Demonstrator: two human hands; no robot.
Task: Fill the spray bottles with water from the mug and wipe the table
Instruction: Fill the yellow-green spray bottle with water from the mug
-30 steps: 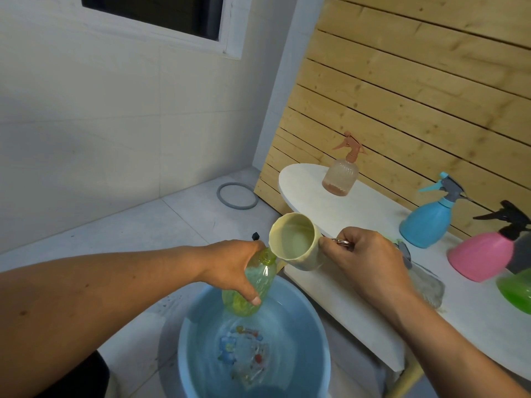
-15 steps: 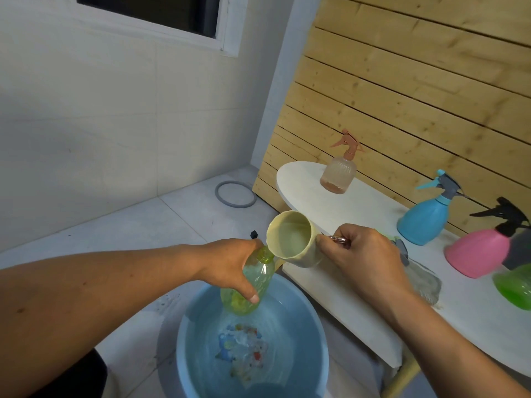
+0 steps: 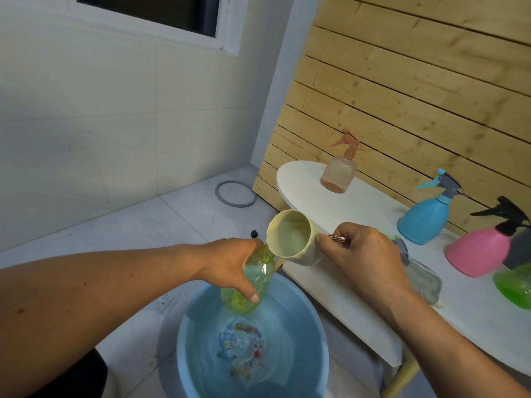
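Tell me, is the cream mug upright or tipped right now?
Tipped. The right hand holds the mug on its side, its mouth against the neck of the yellow-green bottle gripped by the left hand.

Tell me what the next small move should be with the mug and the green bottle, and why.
Probably tip the mug a little further. The right hand holds it tilted with its lip at the open neck of the green bottle, which the left hand grips over the blue basin, and water remains inside.
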